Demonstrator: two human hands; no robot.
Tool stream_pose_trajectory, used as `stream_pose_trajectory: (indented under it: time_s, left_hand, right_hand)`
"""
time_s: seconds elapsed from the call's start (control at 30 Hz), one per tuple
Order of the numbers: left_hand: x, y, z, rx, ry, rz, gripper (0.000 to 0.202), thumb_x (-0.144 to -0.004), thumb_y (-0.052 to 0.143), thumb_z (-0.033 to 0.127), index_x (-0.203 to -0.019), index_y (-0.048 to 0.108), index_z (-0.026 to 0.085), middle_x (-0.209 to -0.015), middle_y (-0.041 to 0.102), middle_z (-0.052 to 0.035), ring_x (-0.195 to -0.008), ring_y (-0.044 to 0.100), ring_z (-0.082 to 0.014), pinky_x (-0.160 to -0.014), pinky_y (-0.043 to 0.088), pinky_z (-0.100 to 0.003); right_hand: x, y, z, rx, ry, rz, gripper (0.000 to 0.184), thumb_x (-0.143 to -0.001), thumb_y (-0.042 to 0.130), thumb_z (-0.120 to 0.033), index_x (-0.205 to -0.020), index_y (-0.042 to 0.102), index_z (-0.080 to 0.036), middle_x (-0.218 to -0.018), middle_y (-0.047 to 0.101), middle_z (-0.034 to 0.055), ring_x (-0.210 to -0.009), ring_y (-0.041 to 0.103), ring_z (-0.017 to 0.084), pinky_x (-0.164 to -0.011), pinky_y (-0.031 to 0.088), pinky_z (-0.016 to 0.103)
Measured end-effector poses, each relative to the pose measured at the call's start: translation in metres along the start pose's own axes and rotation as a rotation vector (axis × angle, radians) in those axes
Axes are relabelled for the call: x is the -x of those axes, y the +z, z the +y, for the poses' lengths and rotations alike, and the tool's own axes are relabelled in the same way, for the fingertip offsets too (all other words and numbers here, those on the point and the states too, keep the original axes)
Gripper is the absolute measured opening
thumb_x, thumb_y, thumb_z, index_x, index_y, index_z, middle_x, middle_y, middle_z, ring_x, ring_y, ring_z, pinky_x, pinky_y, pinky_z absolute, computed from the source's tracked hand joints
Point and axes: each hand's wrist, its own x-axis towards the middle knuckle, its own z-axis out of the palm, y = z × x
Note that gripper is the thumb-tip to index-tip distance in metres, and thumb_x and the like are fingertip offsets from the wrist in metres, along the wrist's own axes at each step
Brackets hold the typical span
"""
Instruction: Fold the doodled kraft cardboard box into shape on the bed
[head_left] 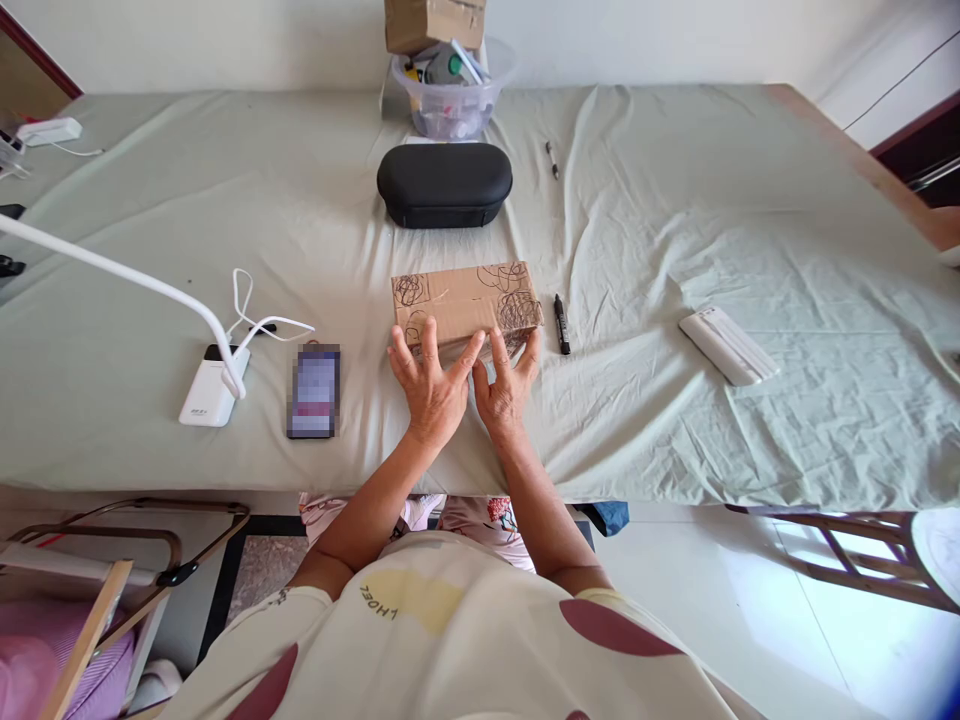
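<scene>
Surface: wide table (675,250) covered w/ pale green wrinkled cloth, white wall behind, tiled floor at right.
Box: small cardboard box (465,300) lies flat near the front edge, center of table; long axis runs left-right, slightly turned so the right end sits a bit farther back.
Writing on box: black pen scribbles on top, at left and right ends; no readable words. Clear tape on the near side.
Left hand (429,385): fingers spread wide, palm down, fingertips touch the near edge of box; it holds nothing.
Right hand (506,385): also spread, fingertips on the near-right edge of box, just beside the left hand; grips nothing.
Marker: black marker (561,323) just right of box, points front-back.
Pen: small pen (552,159) farther back.
Case: black oval case (444,184) behind box, long axis left-right.
Tub: clear plastic tub (454,95) w/ small items at the wall, another carton on top.
Left side: white power bank (210,388) w/ cable, text on it too small to read; phone (313,390), screen blurred; white lamp arm (112,270).
Right side: white flat device (727,345), lies diagonal.
Shirt: print reads approx. "HOEL", upside down, partly hidden.
</scene>
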Motion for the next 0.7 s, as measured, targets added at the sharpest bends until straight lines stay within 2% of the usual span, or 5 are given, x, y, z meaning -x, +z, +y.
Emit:
stream_pose_trajectory:
  time_s: [0.2, 0.37, 0.47, 0.6, 0.7]
  left_hand:
    - [-0.003, 0.001, -0.01, 0.025, 0.047, 0.043, 0.048, -0.099, 0.068, 0.023, -0.143, 0.07, 0.041, -0.169, 0.046, -0.0101, -0.168, 0.003, -0.0483, -0.127, 0.028, -0.077]
    - [-0.009, 0.007, -0.043, 0.147, 0.069, 0.18, 0.045, -0.104, 0.055, 0.028, -0.147, 0.065, 0.02, -0.171, 0.039, -0.0185, -0.163, 0.031, -0.0391, -0.133, 0.032, -0.061]
    - [-0.005, 0.018, -0.063, 0.222, 0.052, 0.242, 0.048, -0.107, 0.051, 0.034, -0.15, 0.06, 0.016, -0.171, 0.035, -0.0235, -0.16, 0.038, -0.0368, -0.127, 0.042, -0.054]
    - [0.008, 0.041, -0.08, 0.298, -0.01, 0.186, 0.061, -0.108, 0.046, 0.046, -0.159, 0.046, 0.013, -0.164, 0.047, -0.0277, -0.157, 0.045, -0.0348, -0.127, 0.044, -0.052]
    - [0.018, 0.055, -0.089, 0.321, -0.082, 0.134, 0.068, -0.107, 0.045, 0.054, -0.161, 0.04, 0.013, -0.165, 0.047, -0.0269, -0.16, 0.043, -0.034, -0.13, 0.04, -0.052]
  right_hand:
    - [-0.005, 0.003, 0.004, -0.029, -0.013, 0.106, 0.045, -0.107, 0.052, -0.037, -0.151, 0.058, -0.031, -0.17, 0.033, 0.0129, -0.156, 0.042, 0.031, -0.123, 0.045, 0.056]
    - [-0.01, 0.01, 0.022, -0.109, 0.055, 0.139, 0.055, -0.108, 0.044, -0.04, -0.161, 0.044, -0.026, -0.151, 0.057, 0.0164, -0.144, 0.055, 0.028, -0.123, 0.046, 0.057]
    - [-0.007, 0.012, 0.03, -0.172, 0.066, 0.11, 0.06, -0.108, 0.042, -0.038, -0.166, 0.034, -0.025, -0.154, 0.058, 0.0163, -0.145, 0.056, 0.028, -0.121, 0.049, 0.055]
    - [0.0, 0.018, 0.035, -0.22, 0.061, 0.115, 0.063, -0.106, 0.043, -0.034, -0.167, 0.031, -0.026, -0.158, 0.055, 0.0167, -0.149, 0.054, 0.028, -0.119, 0.053, 0.053]
    - [0.003, 0.022, 0.038, -0.268, 0.168, 0.101, 0.071, -0.102, 0.047, -0.033, -0.168, 0.025, -0.024, -0.164, 0.05, 0.0191, -0.151, 0.054, 0.028, -0.116, 0.055, 0.052]
